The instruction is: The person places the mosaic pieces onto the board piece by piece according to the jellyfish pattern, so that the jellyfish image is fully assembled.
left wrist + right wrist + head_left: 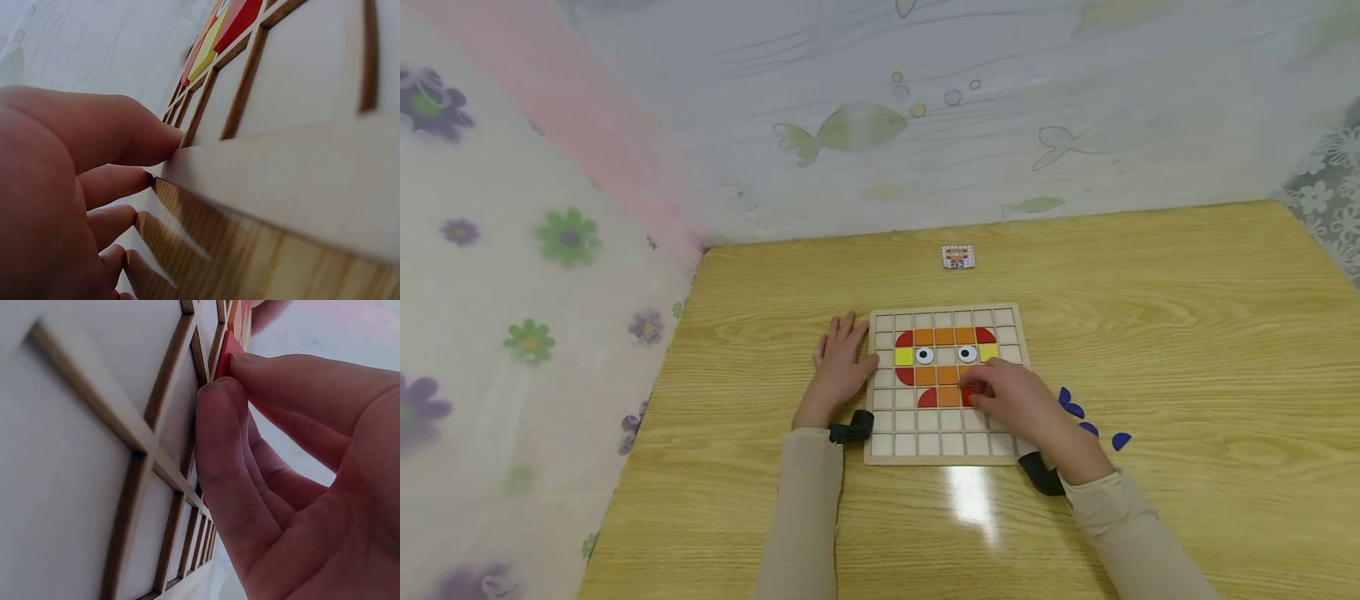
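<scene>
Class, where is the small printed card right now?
In the head view, the small printed card lies on the table just beyond the grid board's far edge, between it and the fish-patterned backdrop.

A wood-grained counter, yellowish brown, stands with its far edge along a pale grey-white back wall printed with a large green fish, wavy lines and small bubbles; a blurred pink band slants down the corner to a whitish left wall scattered with purple and green flowers; white lacy blossoms on grey show at the right edge; a bright glare gleams on the counter's near part.
</scene>
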The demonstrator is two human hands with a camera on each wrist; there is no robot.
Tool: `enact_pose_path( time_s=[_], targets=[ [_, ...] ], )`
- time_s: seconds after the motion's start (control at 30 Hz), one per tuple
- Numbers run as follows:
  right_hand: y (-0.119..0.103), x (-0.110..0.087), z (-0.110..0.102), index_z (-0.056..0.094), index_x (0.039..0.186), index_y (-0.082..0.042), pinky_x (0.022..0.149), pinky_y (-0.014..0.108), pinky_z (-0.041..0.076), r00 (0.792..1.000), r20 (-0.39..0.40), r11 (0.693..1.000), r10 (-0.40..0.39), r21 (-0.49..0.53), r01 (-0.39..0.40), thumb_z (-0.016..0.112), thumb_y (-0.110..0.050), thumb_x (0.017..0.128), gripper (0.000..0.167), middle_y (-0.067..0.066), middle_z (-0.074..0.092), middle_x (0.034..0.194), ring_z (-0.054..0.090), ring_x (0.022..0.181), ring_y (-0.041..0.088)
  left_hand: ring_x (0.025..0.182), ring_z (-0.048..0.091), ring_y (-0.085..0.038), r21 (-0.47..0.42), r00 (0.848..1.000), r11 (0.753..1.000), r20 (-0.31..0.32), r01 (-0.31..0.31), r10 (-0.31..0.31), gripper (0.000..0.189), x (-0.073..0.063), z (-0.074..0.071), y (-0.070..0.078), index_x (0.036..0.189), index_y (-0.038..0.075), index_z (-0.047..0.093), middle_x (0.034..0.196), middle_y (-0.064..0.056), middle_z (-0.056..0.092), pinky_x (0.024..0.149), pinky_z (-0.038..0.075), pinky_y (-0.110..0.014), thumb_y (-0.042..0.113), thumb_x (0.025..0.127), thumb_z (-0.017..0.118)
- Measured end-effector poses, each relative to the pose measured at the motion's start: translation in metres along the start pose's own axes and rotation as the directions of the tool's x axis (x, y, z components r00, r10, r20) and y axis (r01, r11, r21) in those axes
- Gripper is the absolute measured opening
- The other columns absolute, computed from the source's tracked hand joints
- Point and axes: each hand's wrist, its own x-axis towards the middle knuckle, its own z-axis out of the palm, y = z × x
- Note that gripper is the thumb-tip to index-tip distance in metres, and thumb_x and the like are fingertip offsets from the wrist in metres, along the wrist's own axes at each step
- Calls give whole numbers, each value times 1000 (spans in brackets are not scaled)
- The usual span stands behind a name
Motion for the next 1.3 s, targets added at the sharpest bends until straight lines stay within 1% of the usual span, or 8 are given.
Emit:
enact_pose_path(
  time_s=[0.13, 0.37, 0.5, 0.63, 0.8, 0.93, 1.17, 1.3],
  targets=[
    [-2, 0, 0, 65, 97, -15, 64, 29, 41, 1000, 6, 1000, 29, 3, -29, 67, -14, 79, 18, -4, 55, 82, 49, 71, 12, 135, -4, -24, -7, 1000, 1000, -4, -1, 1, 58, -1, 0, 0, 139, 13, 32, 149, -7, 9, 102, 0, -45, 28, 87, 49],
    [-3, 0, 1, 64, 103, -11, 65, 29, 42, 1000, 3, 1000, 30, 7, -30, 67, -14, 79, 25, -3, 57, 85, 50, 73, 12, 135, -5, -24, -6, 1000, 1000, -2, -5, 5, 58, -1, 0, 0, 139, 12, 32, 149, -7, 9, 101, 0, -46, 28, 87, 50],
    [-3, 0, 0, 65, 101, -13, 63, 28, 41, 999, -3, 999, 32, 9, -32, 66, -18, 80, 22, -4, 56, 82, 49, 71, 11, 135, -4, -24, -6, 1000, 1000, -3, -6, 6, 57, 0, 1, 0, 139, 12, 33, 149, -7, 9, 101, 0, -45, 28, 87, 50],
    [-2, 0, -3, 65, 98, -15, 61, 27, 38, 1000, -19, 1000, 9, 12, -9, 64, -23, 82, 18, -6, 52, 75, 46, 67, 11, 135, -4, -24, -5, 1000, 1000, -2, -7, 7, 57, 0, 1, 0, 139, 12, 33, 149, -7, 9, 101, 0, -45, 28, 87, 49],
    [2, -4, -12, 65, 99, -16, 61, 28, 37, 999, -24, 998, -36, 43, 37, 60, -23, 85, 16, -7, 51, 71, 45, 65, 11, 135, -5, -23, -6, 1000, 1000, 0, -1, 1, 57, 0, 1, 0, 139, 13, 32, 149, -6, 9, 102, -1, -44, 28, 87, 49],
    [9, -6, -21, 65, 101, -15, 63, 29, 39, 998, -39, 996, -51, 65, 53, 59, -23, 86, 18, -8, 53, 74, 46, 66, 11, 135, -5, -23, -1, 1000, 1000, -1, 3, -3, 57, 0, 0, 0, 140, 13, 32, 149, -6, 8, 102, -1, -44, 28, 88, 49],
    [23, -13, -40, 64, 99, -16, 68, 31, 41, 1000, -27, 995, 6, 99, -3, 57, -26, 87, 17, -5, 58, 82, 50, 73, 13, 135, -5, -24, 8, 1000, 1000, 3, 5, -5, 57, 0, 0, 1, 139, 12, 32, 149, -7, 9, 102, -1, -45, 28, 87, 48],
    [32, -18, -49, 64, 102, -14, 69, 33, 41, 999, -25, 996, 28, 91, -26, 54, -31, 89, 24, -2, 59, 87, 51, 76, 14, 135, -5, -25, 2, 1000, 1000, 6, 2, -2, 57, 0, 0, 1, 139, 12, 32, 149, -7, 9, 101, -1, -46, 28, 87, 49]
  ],
)
